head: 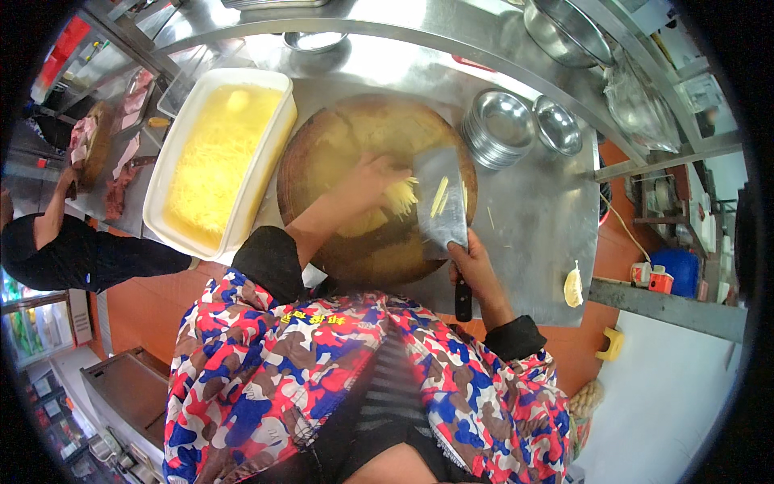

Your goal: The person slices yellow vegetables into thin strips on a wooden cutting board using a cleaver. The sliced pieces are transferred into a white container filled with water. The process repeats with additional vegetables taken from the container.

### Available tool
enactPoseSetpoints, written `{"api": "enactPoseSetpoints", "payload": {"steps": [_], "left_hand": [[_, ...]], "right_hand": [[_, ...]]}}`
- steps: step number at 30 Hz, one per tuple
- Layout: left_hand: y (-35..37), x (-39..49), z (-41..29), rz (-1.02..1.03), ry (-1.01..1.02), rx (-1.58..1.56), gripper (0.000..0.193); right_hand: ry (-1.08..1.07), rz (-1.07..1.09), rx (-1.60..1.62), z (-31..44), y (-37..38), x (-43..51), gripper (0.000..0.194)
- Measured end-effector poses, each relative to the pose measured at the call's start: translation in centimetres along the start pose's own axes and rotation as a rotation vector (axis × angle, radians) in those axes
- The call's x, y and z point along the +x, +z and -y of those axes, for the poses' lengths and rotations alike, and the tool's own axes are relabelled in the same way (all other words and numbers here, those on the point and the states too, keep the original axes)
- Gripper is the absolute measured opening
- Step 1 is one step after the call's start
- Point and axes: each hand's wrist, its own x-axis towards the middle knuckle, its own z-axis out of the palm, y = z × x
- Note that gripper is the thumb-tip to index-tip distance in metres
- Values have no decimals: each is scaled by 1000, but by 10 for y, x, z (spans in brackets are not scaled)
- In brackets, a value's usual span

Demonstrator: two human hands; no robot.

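A round wooden chopping block lies in front of me on the steel table. My left hand rests on the block, its fingers curled over a bunch of cut potato shreds. Part of the bunch is hidden under that hand. My right hand grips a Chinese cleaver near the base of its blade. The black handle extends below the fist. Several pale strips cling to the broad blade, which stands just right of the bunch.
At left is a white plastic tub of potato shreds in liquid, with a peeled potato. Stacked steel bowls and a single bowl stand right. A peel-like scrap lies nearby. Another person works far left.
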Motion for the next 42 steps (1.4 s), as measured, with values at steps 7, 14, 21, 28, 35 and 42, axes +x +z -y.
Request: {"api": "enactPoseSetpoints", "payload": {"steps": [7,14,21,28,35,42], "left_hand": [[4,-3,11,-62,78,-92,64],[14,-12,19,-185,-8,-303,55],[-41,-4,21,-250,-146,-402,49],[-104,-69,82,-460,-389,-251,47],[-88,-141,111,-633,-705,119,72],[-82,-113,82,-360,-485,-6,65]], "right_hand": [[11,54,41,-3,30,14,36],[-21,117,57,5,50,34,36],[-33,142,-14,62,54,40,36],[-106,473,-41,139,138,91,29],[-12,580,-65,147,211,131,29],[-39,671,-137,142,228,127,34]]}}
